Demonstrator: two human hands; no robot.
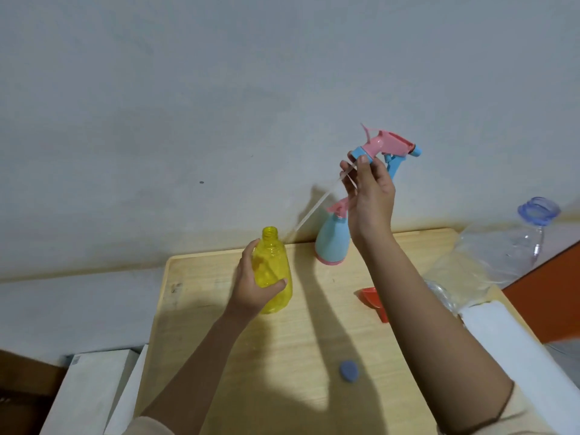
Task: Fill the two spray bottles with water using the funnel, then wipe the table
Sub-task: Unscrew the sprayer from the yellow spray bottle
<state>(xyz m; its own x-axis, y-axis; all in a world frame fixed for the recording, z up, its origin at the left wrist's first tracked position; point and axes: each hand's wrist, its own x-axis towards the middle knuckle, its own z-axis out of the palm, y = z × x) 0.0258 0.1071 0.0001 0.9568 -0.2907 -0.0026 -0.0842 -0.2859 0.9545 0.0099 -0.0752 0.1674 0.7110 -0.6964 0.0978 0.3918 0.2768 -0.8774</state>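
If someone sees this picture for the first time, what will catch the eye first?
The right hand holds a pink and blue spray head high above the table, its thin tube slanting down. Below, the left hand grips an open yellow bottle; a red funnel lies to the right.

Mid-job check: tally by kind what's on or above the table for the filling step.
Spray bottles: 2, the yellow spray bottle and the blue spray bottle
Loose trigger head: 1, held in the right hand
Red funnel: 1
Clear water bottle: 1
Blue cap: 1
Total: 6
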